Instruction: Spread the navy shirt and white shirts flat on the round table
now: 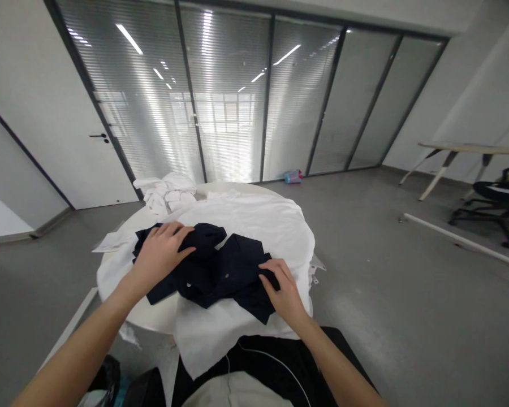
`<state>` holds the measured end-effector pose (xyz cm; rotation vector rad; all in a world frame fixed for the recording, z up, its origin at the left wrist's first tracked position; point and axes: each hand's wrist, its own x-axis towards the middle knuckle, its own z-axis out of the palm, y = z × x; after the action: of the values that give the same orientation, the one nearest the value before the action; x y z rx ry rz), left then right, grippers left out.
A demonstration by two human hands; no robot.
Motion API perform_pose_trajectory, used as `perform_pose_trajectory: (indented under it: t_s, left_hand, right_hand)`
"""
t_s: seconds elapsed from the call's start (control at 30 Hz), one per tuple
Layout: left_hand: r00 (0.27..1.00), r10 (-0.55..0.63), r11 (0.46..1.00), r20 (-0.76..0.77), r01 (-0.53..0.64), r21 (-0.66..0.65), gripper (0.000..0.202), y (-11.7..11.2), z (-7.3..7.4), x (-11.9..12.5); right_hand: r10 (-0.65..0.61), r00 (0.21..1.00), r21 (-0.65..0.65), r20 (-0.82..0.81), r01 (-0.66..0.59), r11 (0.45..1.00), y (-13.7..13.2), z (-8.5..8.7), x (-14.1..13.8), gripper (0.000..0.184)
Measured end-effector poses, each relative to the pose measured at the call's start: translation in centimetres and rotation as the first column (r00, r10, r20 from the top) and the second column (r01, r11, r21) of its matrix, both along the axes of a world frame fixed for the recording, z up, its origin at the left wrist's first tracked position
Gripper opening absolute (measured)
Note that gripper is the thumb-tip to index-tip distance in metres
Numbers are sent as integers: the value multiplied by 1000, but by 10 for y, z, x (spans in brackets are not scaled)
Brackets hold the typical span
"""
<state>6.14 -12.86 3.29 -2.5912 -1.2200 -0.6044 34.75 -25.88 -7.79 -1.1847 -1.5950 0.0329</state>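
Observation:
A crumpled dark navy shirt (220,268) with small white buttons lies on a white cloth (258,220) spread over a round table (152,319). My left hand (161,251) rests on the shirt's left part, fingers curled over a fold of the fabric. Over at the shirt's right edge, my right hand (284,288) pinches the dark cloth with bent fingers.
A heap of white garments (167,192) sits at the table's far left edge. Glass partitions with blinds and a white door stand behind. A desk (470,152) and a black office chair (500,198) are at the right. A small bottle (293,177) lies on the grey floor.

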Motion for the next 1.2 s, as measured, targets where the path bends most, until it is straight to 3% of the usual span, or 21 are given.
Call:
perform_pose_trajectory:
  t_s: [0.03,0.1,0.17,0.27,0.4,0.53,0.63,0.7,0.8,0.87,0.93,1.07,1.13,1.2]
  left_hand:
    - [988,-156,988,-5,156,4,29,1,1,12]
    - [907,-421,906,-19,419,-59,31,4,-1,39]
    - [849,-525,847,-48,516,-129,39,8,-8,64]
    - [878,-462,873,-129,424,-239,51,18,-24,82]
    - [906,-321,912,-276,216,-348,54,33,-39,65]
    - [959,-76,975,-272,15,-220,46,37,-30,28]
    - [963,136,985,-234,-156,-73,38,34,-15,11]
    - [966,148,989,-213,-148,18,35,29,-10,13]
    - [980,-128,990,-153,117,-79,34,24,-14,36]
    - [950,-307,921,-53,283,-266,33,23,-25,56]
    - [922,-377,814,90,376,-443,38,24,-36,74]
    - [855,-308,547,417,518,-657,45,27,-52,88]
    - [826,-214,509,522,551,-662,41,28,-53,86]
    - [807,-160,569,568,546,-615,34,28,-48,81]
  right_hand:
    - [21,1000,7,3,-21,1000,-2,0,0,25]
    - [31,999,37,23,-32,999,-7,-3,0,27]
    - [16,999,93,47,-21,995,-13,-6,3,31]
    - [-83,996,217,25,76,973,-20,-10,13,33]
    - [-282,956,291,-77,292,911,-23,-10,29,23]
    - [-268,960,166,-83,278,946,-18,-19,34,21]
    - [-206,975,13,-89,208,978,-11,-29,30,33]
    - [-175,981,-63,-88,170,983,-6,-32,27,42]
    - [-134,990,-94,-42,129,987,-3,-28,25,40]
    - [-110,994,-64,-20,109,992,-4,-22,26,30]
    - [-118,992,-10,-49,118,993,-5,-16,28,23]
    - [-138,970,66,-199,154,986,-1,-8,34,13]
    - [-124,961,60,-247,143,988,5,-5,37,10]
    - [-115,958,16,-262,124,992,12,-2,39,11]
